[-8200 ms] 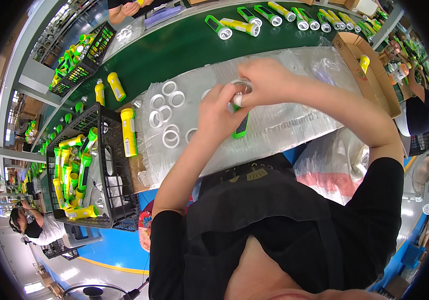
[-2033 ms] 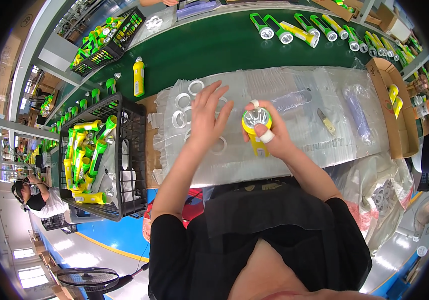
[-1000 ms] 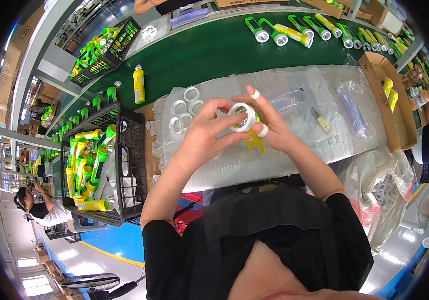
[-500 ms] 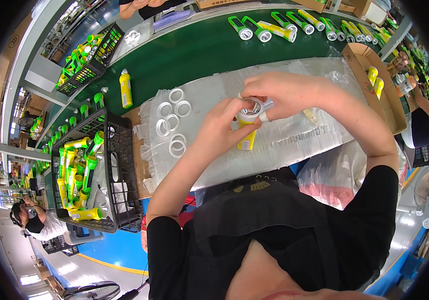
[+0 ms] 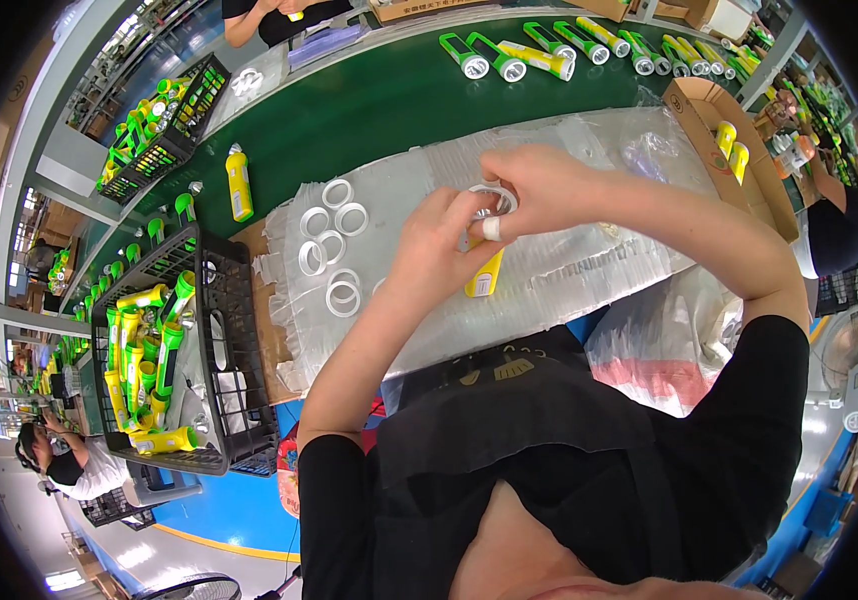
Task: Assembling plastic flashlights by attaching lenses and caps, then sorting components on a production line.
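Observation:
A yellow flashlight (image 5: 485,277) stands between my hands with its lens end up. My left hand (image 5: 437,243) is closed around its upper part. The fingers of my right hand (image 5: 537,192) are closed on a white ring (image 5: 501,196) at the flashlight's head. A white band wraps one finger of that hand. Whether the ring is fully seated on the head cannot be made out, as fingers cover part of it. To the left of my hands, several loose white rings (image 5: 343,298) lie on the plastic-covered work mat (image 5: 389,345).
A black crate (image 5: 249,330) of yellow and green flashlights stands at the left, another crate (image 5: 211,95) behind it. One yellow flashlight (image 5: 239,185) stands on the green table (image 5: 349,120). Flashlights (image 5: 472,64) line the far edge. At right is a cardboard tray (image 5: 771,195); co-workers sit around.
The view has shifted slightly, so most things appear a little further left. My right hand has turned about the ring, with its fingers closer over the flashlight's head. Both hands keep their hold.

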`<action>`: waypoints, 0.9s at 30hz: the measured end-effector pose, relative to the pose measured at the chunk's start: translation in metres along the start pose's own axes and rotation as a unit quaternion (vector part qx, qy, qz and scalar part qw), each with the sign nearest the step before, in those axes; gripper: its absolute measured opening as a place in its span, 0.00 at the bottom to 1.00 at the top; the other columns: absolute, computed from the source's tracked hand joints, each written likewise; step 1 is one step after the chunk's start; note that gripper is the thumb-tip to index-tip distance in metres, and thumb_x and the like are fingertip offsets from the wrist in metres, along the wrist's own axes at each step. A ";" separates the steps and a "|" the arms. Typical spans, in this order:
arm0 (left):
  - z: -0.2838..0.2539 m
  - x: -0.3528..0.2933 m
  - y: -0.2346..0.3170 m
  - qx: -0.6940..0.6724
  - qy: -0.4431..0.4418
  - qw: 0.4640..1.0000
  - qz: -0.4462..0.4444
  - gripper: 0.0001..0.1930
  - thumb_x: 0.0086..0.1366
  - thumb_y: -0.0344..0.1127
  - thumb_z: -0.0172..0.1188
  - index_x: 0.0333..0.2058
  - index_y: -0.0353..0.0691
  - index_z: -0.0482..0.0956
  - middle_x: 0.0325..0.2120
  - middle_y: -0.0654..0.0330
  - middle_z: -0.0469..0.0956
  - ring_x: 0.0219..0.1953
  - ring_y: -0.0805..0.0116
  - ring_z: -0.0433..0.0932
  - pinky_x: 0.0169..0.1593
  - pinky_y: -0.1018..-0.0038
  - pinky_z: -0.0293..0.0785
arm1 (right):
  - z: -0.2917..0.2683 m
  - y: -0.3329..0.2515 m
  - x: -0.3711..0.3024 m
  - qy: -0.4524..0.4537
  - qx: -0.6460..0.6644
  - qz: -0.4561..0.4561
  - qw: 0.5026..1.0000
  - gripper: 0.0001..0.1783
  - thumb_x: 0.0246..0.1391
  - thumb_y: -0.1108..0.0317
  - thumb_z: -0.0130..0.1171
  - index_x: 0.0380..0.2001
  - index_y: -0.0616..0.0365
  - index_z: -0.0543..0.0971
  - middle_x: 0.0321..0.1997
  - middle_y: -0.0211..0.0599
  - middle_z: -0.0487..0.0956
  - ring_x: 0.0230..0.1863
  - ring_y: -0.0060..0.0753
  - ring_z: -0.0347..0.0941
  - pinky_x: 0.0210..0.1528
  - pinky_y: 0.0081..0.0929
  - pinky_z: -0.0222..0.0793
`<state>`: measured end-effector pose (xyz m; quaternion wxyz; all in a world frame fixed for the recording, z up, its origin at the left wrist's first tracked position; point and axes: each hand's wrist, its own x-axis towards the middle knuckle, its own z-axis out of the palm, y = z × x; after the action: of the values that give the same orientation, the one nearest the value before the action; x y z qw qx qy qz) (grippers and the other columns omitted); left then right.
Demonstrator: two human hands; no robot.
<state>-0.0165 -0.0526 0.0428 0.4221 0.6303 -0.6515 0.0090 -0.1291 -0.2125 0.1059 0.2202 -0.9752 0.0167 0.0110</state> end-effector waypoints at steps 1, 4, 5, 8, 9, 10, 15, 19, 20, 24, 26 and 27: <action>0.000 0.002 -0.001 0.001 0.002 1.000 -0.001 0.19 0.47 0.32 0.73 0.39 0.41 0.77 0.32 0.59 0.78 0.34 0.61 0.78 0.34 0.70 0.74 | 0.005 -0.001 0.001 0.038 -0.017 0.046 0.998 0.26 0.42 0.48 0.64 0.29 0.64 0.74 0.25 0.44 0.76 0.28 0.46 0.74 0.29 0.38 0.68; -0.001 0.005 0.001 0.004 0.012 1.000 0.000 0.20 0.46 0.31 0.73 0.39 0.41 0.77 0.32 0.59 0.77 0.33 0.61 0.78 0.33 0.69 0.74 | -0.002 -0.011 -0.002 0.035 -0.073 0.104 0.991 0.31 0.45 0.42 0.62 0.33 0.63 0.74 0.28 0.44 0.77 0.29 0.46 0.74 0.30 0.41 0.67; -0.001 0.003 0.000 -0.007 0.016 1.000 0.004 0.20 0.46 0.31 0.74 0.39 0.41 0.77 0.31 0.59 0.77 0.33 0.61 0.78 0.34 0.69 0.74 | -0.007 -0.012 -0.003 0.017 -0.047 0.084 0.995 0.32 0.45 0.42 0.62 0.36 0.64 0.74 0.31 0.45 0.77 0.31 0.46 0.74 0.32 0.40 0.69; 0.001 -0.002 -0.001 -0.018 0.024 0.999 0.014 0.20 0.46 0.31 0.74 0.39 0.41 0.77 0.32 0.60 0.77 0.33 0.61 0.78 0.34 0.69 0.75 | -0.001 0.000 -0.001 0.008 0.019 -0.038 0.999 0.35 0.45 0.41 0.62 0.43 0.64 0.73 0.36 0.45 0.77 0.33 0.45 0.75 0.35 0.39 0.70; 0.003 -0.003 -0.001 -0.018 0.029 0.999 0.018 0.21 0.46 0.31 0.74 0.39 0.41 0.77 0.32 0.60 0.78 0.33 0.61 0.78 0.34 0.68 0.75 | 0.001 0.002 0.000 0.013 0.059 -0.140 0.988 0.37 0.45 0.40 0.62 0.45 0.64 0.72 0.38 0.45 0.77 0.35 0.45 0.75 0.36 0.38 0.71; 0.003 -0.002 -0.002 -0.018 0.029 0.999 0.020 0.21 0.46 0.31 0.74 0.39 0.41 0.77 0.32 0.60 0.78 0.33 0.61 0.78 0.34 0.68 0.75 | 0.002 0.002 -0.007 0.026 0.016 -0.084 0.996 0.30 0.47 0.47 0.64 0.43 0.63 0.74 0.37 0.42 0.77 0.36 0.42 0.75 0.38 0.36 0.71; 0.003 0.001 -0.006 -0.034 0.050 0.998 0.025 0.21 0.45 0.32 0.74 0.39 0.46 0.76 0.28 0.60 0.75 0.31 0.60 0.76 0.32 0.65 0.73 | -0.004 -0.023 0.003 0.004 -0.080 0.132 0.988 0.27 0.43 0.48 0.66 0.37 0.61 0.75 0.34 0.41 0.77 0.36 0.43 0.75 0.36 0.36 0.70; 0.005 0.003 -0.004 -0.048 0.056 0.997 0.016 0.20 0.45 0.30 0.72 0.39 0.45 0.76 0.29 0.60 0.76 0.31 0.60 0.76 0.32 0.66 0.73 | 0.014 0.010 -0.001 0.097 0.044 -0.056 0.993 0.32 0.37 0.41 0.67 0.34 0.59 0.75 0.31 0.43 0.77 0.33 0.46 0.76 0.33 0.38 0.70; 0.003 0.005 -0.004 -0.042 0.053 0.998 0.016 0.20 0.45 0.29 0.72 0.39 0.45 0.76 0.29 0.60 0.76 0.31 0.60 0.76 0.32 0.66 0.73 | 0.022 0.009 0.002 0.095 0.048 -0.057 0.993 0.32 0.37 0.41 0.67 0.34 0.59 0.75 0.31 0.43 0.77 0.33 0.46 0.76 0.33 0.38 0.70; -0.003 0.000 -0.008 -0.046 0.040 0.998 0.004 0.20 0.46 0.30 0.72 0.39 0.43 0.75 0.30 0.58 0.77 0.32 0.59 0.77 0.34 0.67 0.75 | 0.062 0.006 0.002 0.269 0.124 0.061 0.953 0.28 0.40 0.53 0.72 0.39 0.60 0.74 0.32 0.39 0.79 0.32 0.40 0.77 0.34 0.37 0.71; -0.003 -0.004 -0.011 -0.068 0.041 0.996 -0.029 0.19 0.48 0.30 0.72 0.38 0.41 0.75 0.34 0.56 0.79 0.35 0.60 0.80 0.38 0.69 0.76 | 0.101 0.018 -0.006 0.332 0.304 0.031 0.892 0.38 0.39 0.53 0.75 0.49 0.62 0.70 0.38 0.39 0.80 0.39 0.36 0.78 0.41 0.35 0.72; 0.000 -0.008 -0.017 -0.064 0.041 0.997 -0.028 0.19 0.48 0.30 0.72 0.38 0.41 0.75 0.34 0.56 0.79 0.35 0.60 0.80 0.38 0.69 0.76 | 0.128 0.017 -0.006 0.329 0.355 0.014 0.875 0.40 0.39 0.52 0.74 0.52 0.61 0.69 0.41 0.40 0.80 0.41 0.36 0.77 0.44 0.34 0.71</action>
<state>-0.0034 -0.0495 0.0291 0.4880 0.6193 -0.6148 -0.0188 -0.1380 -0.1726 -0.0162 0.5332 -0.7786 0.1042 -0.3140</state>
